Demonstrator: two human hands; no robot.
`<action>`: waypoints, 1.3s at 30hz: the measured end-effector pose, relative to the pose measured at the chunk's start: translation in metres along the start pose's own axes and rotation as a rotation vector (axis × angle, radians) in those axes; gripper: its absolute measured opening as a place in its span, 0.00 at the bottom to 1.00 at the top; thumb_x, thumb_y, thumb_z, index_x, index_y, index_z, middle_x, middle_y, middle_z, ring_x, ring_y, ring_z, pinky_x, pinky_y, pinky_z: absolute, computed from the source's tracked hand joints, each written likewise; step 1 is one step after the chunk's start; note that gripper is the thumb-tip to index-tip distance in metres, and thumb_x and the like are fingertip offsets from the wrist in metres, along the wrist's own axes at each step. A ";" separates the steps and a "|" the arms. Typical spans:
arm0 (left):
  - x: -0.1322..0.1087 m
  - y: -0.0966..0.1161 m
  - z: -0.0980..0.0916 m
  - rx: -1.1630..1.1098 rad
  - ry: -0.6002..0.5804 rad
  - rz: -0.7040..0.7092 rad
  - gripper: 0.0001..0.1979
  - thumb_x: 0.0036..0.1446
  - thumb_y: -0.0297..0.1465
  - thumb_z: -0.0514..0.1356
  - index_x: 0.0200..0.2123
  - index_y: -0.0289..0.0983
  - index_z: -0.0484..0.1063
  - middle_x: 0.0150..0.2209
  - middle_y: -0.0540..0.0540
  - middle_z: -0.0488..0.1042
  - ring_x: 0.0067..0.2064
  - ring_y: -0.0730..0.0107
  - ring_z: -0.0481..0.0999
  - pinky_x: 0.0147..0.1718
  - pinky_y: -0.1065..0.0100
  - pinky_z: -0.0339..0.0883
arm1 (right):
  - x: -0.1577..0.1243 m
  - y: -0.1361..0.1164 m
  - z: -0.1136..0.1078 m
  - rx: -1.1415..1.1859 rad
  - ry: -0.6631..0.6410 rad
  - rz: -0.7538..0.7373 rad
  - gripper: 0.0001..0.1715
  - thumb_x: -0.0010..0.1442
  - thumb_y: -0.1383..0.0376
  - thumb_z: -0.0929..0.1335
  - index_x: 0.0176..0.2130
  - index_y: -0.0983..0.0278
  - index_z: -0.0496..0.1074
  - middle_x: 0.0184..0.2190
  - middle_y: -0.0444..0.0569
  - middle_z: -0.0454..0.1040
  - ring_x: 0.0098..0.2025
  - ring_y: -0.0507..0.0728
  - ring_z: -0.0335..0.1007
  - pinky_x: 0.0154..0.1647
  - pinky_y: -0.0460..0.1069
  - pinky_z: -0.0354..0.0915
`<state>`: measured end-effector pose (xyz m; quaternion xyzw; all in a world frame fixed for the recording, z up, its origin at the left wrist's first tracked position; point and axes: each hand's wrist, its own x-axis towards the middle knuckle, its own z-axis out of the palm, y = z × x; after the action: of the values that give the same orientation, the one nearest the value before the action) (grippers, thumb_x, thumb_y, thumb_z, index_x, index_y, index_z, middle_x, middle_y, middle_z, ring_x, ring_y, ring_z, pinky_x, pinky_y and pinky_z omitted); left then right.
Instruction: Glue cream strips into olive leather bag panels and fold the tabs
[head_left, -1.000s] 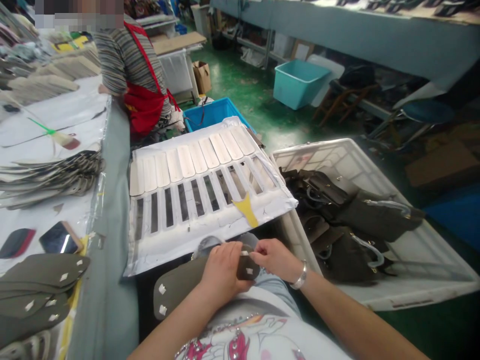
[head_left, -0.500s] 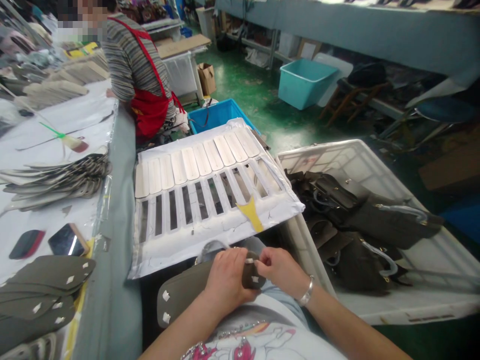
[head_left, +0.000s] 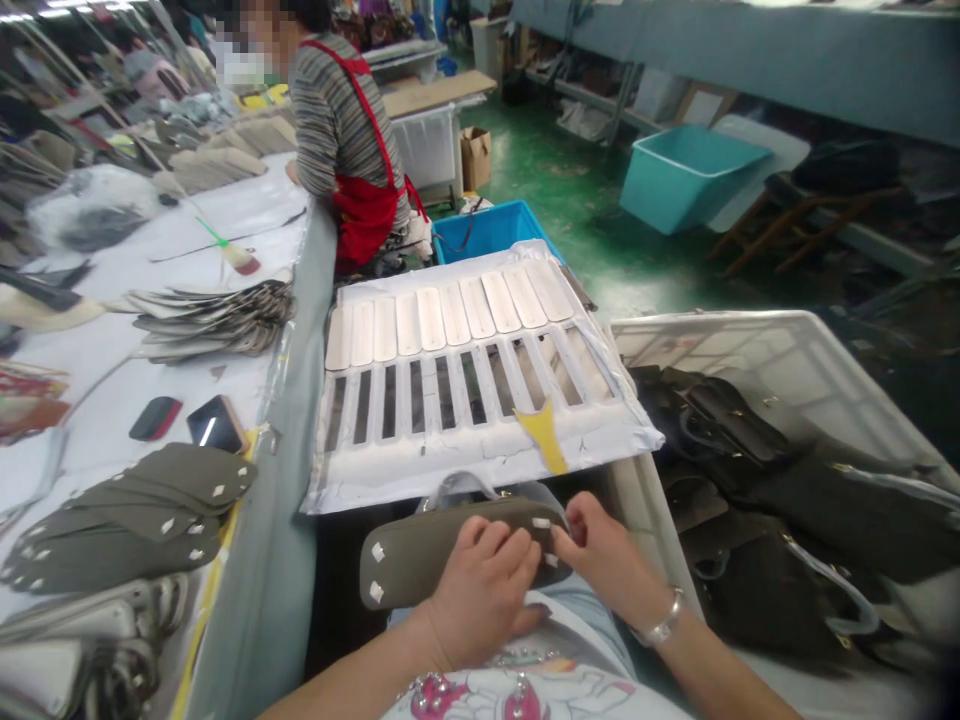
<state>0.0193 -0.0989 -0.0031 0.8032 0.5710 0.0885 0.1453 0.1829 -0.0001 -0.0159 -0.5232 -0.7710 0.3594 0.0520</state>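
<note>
An olive oval bag base point(head_left: 427, 560) with small white diamond stickers at its corners lies across my lap. My left hand point(head_left: 480, 590) wraps over its right half, fingers curled on the top face. My right hand point(head_left: 604, 560) pinches the piece's right end beside a white sticker. A clear plastic handle point(head_left: 457, 488) curves just behind the piece.
A white board of adhesive strips point(head_left: 465, 395) with a yellow scrap point(head_left: 546, 440) lies ahead. Right, a white crate point(head_left: 795, 350) holds dark bags. Left, a table point(head_left: 112, 340) carries stacked olive pieces point(head_left: 150, 515) and a phone point(head_left: 217, 425). A person in a red apron point(head_left: 352, 140) stands beyond.
The view has swung left and dropped slightly. The olive piece now lies flatter and more in sight, and my left fingers have slid along its top toward the right end.
</note>
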 end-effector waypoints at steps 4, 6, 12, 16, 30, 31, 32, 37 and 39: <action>-0.008 -0.002 -0.005 -0.046 0.037 0.016 0.30 0.52 0.46 0.57 0.54 0.36 0.60 0.48 0.43 0.69 0.49 0.58 0.64 0.54 0.51 0.48 | -0.004 -0.001 -0.010 -0.186 0.070 -0.466 0.30 0.52 0.58 0.66 0.52 0.65 0.57 0.50 0.57 0.66 0.51 0.61 0.62 0.49 0.55 0.63; -0.022 -0.008 -0.012 -0.110 0.113 0.023 0.29 0.52 0.46 0.57 0.53 0.38 0.60 0.49 0.45 0.69 0.49 0.60 0.65 0.57 0.52 0.45 | -0.001 -0.007 -0.013 -0.309 -0.026 -0.705 0.43 0.49 0.56 0.69 0.59 0.65 0.52 0.59 0.57 0.56 0.60 0.63 0.51 0.57 0.58 0.55; -0.111 -0.049 -0.025 -0.262 0.549 -0.763 0.10 0.54 0.36 0.57 0.37 0.37 0.67 0.36 0.45 0.70 0.39 0.65 0.69 0.40 0.63 0.64 | 0.019 -0.039 0.011 -0.497 -0.199 -0.928 0.53 0.43 0.50 0.72 0.60 0.69 0.52 0.58 0.60 0.58 0.59 0.65 0.53 0.58 0.60 0.53; -0.148 -0.074 -0.014 -0.694 0.482 -1.056 0.11 0.50 0.39 0.59 0.32 0.37 0.66 0.25 0.53 0.65 0.26 0.73 0.65 0.27 0.71 0.61 | 0.023 -0.053 0.030 -0.520 -0.193 -0.957 0.51 0.44 0.45 0.70 0.58 0.69 0.55 0.54 0.61 0.64 0.55 0.66 0.59 0.57 0.64 0.51; -0.144 -0.093 -0.016 -0.954 0.509 -1.066 0.12 0.44 0.37 0.63 0.22 0.34 0.69 0.19 0.53 0.66 0.22 0.77 0.61 0.21 0.74 0.54 | 0.021 -0.065 0.049 -0.593 -0.074 -0.950 0.47 0.47 0.44 0.66 0.57 0.68 0.58 0.54 0.60 0.64 0.53 0.65 0.61 0.51 0.59 0.60; -0.143 -0.093 -0.017 -0.953 0.513 -1.067 0.12 0.44 0.38 0.63 0.21 0.34 0.69 0.19 0.53 0.66 0.22 0.77 0.61 0.21 0.74 0.54 | 0.020 -0.069 0.053 -0.605 -0.058 -0.971 0.46 0.48 0.44 0.66 0.58 0.67 0.57 0.56 0.59 0.62 0.54 0.66 0.59 0.51 0.60 0.59; -0.143 -0.093 -0.018 -0.952 0.519 -1.066 0.12 0.45 0.38 0.62 0.21 0.34 0.69 0.19 0.53 0.66 0.22 0.77 0.61 0.21 0.74 0.53 | 0.018 -0.073 0.057 -0.618 -0.047 -0.999 0.45 0.49 0.45 0.66 0.59 0.66 0.56 0.57 0.59 0.59 0.55 0.66 0.58 0.52 0.60 0.58; -0.141 -0.093 -0.018 -0.968 0.566 -1.051 0.12 0.46 0.37 0.61 0.21 0.34 0.68 0.19 0.53 0.65 0.23 0.77 0.61 0.22 0.73 0.54 | 0.012 -0.092 0.077 -0.674 -0.055 -1.147 0.35 0.55 0.52 0.65 0.59 0.53 0.55 0.61 0.54 0.54 0.59 0.65 0.52 0.53 0.62 0.56; -0.140 -0.094 -0.018 -0.985 0.573 -1.053 0.12 0.46 0.37 0.61 0.21 0.34 0.68 0.19 0.53 0.65 0.23 0.77 0.61 0.22 0.73 0.54 | 0.012 -0.095 0.081 -0.682 -0.061 -1.153 0.34 0.55 0.52 0.65 0.59 0.51 0.55 0.61 0.54 0.53 0.59 0.65 0.51 0.52 0.62 0.56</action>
<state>-0.1163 -0.2002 -0.0143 0.2143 0.7876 0.4557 0.3552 0.0674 -0.0483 -0.0211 -0.0041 -0.9986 0.0251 0.0456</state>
